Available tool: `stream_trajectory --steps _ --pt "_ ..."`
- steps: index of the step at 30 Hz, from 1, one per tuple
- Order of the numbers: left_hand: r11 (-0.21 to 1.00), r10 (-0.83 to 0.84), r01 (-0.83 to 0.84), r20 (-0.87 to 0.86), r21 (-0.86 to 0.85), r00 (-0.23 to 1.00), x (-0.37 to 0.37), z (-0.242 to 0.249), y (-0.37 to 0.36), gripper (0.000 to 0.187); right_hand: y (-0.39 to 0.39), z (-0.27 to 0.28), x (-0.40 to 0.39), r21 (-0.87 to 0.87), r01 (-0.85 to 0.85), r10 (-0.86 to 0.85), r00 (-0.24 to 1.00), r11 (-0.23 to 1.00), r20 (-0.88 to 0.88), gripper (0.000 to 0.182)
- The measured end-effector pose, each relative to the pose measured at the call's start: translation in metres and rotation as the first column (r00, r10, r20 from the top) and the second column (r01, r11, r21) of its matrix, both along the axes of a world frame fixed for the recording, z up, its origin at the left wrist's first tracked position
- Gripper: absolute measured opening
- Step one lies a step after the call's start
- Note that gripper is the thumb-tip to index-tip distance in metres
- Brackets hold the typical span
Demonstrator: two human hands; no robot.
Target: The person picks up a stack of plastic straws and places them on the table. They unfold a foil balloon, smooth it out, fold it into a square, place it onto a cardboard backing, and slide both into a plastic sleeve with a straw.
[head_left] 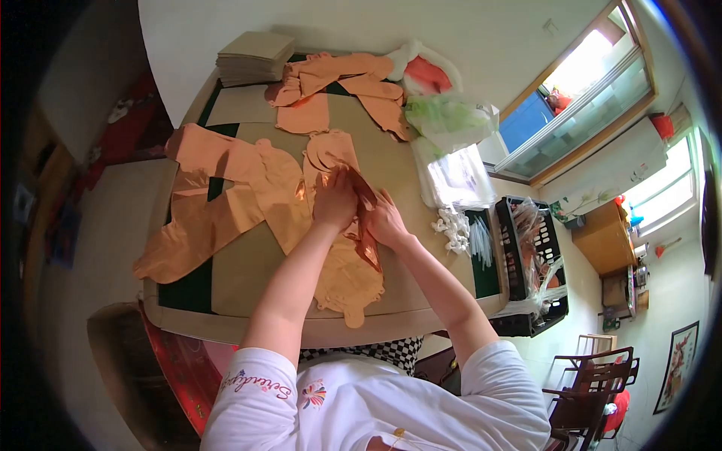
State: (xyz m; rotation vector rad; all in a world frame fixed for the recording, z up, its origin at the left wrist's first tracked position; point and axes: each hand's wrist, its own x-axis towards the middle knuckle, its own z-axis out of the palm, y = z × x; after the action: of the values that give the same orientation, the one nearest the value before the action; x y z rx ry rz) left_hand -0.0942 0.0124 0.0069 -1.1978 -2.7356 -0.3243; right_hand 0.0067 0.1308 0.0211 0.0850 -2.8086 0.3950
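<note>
Copper-coloured flat foil pieces lie over the brown-covered table. Both hands are at a long foil piece [346, 263] in the middle. My left hand [336, 201] is closed on the foil's upper part, its fingertips together at a fold. Close by on the right, my right hand [385, 219] grips the folded edge of the same piece, fingers bent. The foil's lower end, rounded with small tabs, lies flat towards me. More foil pieces [218, 188] are spread to the left, and others [304, 113] lie at the far side.
Cardboard sheets [252, 56] are stacked at the back left. Clear plastic bags [459, 173], a green-white bag [447, 120], white ties [453, 229] and thin clear strips [480, 240] lie on the right. A black crate [534, 263] with plastic-wrapped items stands beyond the right edge.
</note>
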Motion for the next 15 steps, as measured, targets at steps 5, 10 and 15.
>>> stream_trajectory --steps 5,10,15 --pt "0.934 0.045 -0.019 -0.064 0.357 0.997 -0.015 -0.034 0.009 0.043 0.005 -0.007 -0.001 0.072 0.001 -0.001 1.0 0.997 -0.011 0.038" --pt "0.466 0.089 -0.171 0.146 0.868 0.985 -0.006 0.05 -0.031 0.025 -0.005 -0.001 -0.001 -0.054 0.031 -0.034 0.998 0.998 -0.058 0.036" --pt "0.754 -0.173 0.185 -0.081 0.631 0.982 0.034 0.05 -0.035 0.023 -0.001 -0.006 0.001 -0.024 0.018 -0.02 0.997 1.0 -0.071 0.037"
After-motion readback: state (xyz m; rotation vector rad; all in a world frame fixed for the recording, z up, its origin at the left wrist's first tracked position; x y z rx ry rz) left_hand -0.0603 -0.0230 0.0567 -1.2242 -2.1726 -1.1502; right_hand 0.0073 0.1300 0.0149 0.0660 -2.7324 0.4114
